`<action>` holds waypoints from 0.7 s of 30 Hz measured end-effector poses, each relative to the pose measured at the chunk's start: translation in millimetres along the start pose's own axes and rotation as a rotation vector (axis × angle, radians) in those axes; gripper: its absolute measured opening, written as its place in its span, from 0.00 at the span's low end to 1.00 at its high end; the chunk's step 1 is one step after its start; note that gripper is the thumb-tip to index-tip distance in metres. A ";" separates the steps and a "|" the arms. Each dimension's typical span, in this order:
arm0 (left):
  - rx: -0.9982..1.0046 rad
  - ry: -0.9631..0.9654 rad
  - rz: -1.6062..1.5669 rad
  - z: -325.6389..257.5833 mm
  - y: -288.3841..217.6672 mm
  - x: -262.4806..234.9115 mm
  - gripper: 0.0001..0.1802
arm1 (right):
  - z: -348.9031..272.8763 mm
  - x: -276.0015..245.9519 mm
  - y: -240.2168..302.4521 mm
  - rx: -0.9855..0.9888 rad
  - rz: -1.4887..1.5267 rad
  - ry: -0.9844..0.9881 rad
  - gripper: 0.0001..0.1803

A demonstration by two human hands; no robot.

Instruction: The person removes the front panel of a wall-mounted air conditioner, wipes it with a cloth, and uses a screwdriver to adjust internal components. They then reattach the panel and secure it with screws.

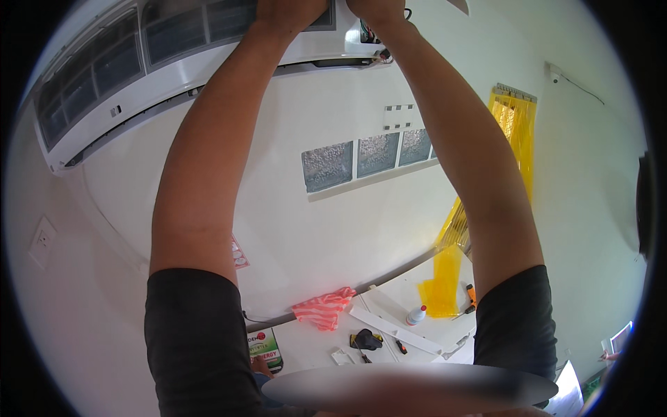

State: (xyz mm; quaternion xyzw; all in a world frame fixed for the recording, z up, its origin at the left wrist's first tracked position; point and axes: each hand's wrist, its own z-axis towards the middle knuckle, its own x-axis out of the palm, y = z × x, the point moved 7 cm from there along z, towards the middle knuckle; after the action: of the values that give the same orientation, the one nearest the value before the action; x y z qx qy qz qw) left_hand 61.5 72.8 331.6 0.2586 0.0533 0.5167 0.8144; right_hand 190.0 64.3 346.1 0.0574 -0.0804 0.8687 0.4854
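Both my arms reach up to a white wall-mounted air conditioner (306, 50) along the top left. Its dark mesh filters (174, 29) are exposed. My left hand (290, 11) is at the top edge of the picture, by the unit's face near its right part. My right hand (379, 10) is close beside it, at the unit's right end. Below that hand, an opening shows thin coloured wires (367, 32), and a small dark connector (384, 54) hangs near the wrist. The picture's edge cuts off the fingers of both hands, so any grip is hidden.
Below is a white surface (306, 344) with a striped cloth (325, 308), a long white strip (392, 330), a bottle (416, 315), a screwdriver (363, 353) and an orange-handled tool (471, 299). Yellow plastic strips (513, 132) hang at right. Glass blocks (379, 154) line the wall.
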 end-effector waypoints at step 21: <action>0.070 0.012 -0.007 0.3 -2.4 2.8 0.16 | -18.7 -23.2 17.3 -0.410 -0.294 0.097 0.13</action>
State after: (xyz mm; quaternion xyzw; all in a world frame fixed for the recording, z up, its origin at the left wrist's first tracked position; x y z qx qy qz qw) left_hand 64.8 74.3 331.2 0.2838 0.0770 0.5130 0.8064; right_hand 187.0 39.7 322.2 -0.0728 -0.2225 0.7560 0.6113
